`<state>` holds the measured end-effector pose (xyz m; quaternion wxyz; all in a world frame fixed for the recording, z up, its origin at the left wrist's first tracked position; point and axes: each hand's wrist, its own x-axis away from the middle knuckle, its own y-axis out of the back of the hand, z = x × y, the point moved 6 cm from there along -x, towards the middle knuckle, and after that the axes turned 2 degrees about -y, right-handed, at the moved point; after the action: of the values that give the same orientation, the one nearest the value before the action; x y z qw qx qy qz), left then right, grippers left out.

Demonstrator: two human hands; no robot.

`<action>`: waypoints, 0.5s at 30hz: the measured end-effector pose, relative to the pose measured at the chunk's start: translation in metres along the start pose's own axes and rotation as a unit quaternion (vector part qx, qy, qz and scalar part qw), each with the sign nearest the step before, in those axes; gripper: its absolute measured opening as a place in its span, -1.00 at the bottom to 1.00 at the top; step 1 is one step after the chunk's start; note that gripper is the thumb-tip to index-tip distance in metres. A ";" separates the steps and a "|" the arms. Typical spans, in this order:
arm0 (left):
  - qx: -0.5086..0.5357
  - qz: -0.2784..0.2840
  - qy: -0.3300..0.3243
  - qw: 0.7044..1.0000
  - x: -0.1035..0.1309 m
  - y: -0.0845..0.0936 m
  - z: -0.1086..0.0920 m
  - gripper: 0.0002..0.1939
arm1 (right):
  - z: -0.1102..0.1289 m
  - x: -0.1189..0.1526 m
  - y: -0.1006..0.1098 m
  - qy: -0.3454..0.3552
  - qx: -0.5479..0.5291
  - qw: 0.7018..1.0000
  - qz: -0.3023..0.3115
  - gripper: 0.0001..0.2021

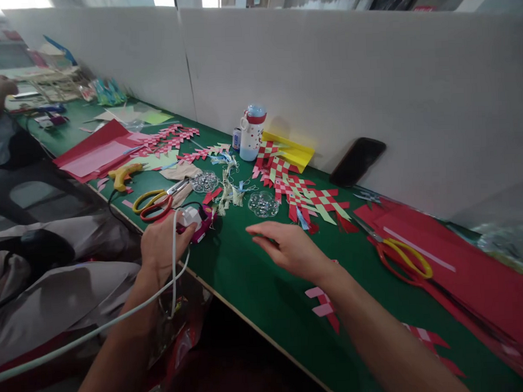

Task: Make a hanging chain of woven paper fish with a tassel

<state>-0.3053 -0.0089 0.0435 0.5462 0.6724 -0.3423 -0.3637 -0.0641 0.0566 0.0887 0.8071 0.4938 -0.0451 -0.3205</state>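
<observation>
My left hand is closed at the table's front edge, thumb and fingers around a white plug on a purple power strip. Looping in front of that wrist is a white cable. My right hand hovers over the green table, fingers stretched out and nothing visible in it. Just beyond its fingertips sits a clear flower-shaped dish of small silvery beads. Scissors with yellow and red handles lie behind my left hand, beside a second bead dish.
Woven red and green paper strips lie along the white partition, near a bottle and a leaning phone. A yellow glue gun is at left. More scissors rest on red paper. Another person sits far left.
</observation>
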 end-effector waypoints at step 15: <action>-0.009 0.023 0.004 1.000 -0.001 -0.001 -0.006 -0.59 | -0.033 0.153 0.053 -0.265 0.011 0.951 -0.157 -0.74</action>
<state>-0.3011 -0.0049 0.0435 0.5613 0.6612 -0.3522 -0.3517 0.0949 0.0117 0.0780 0.7004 0.4005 -0.1827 -0.5618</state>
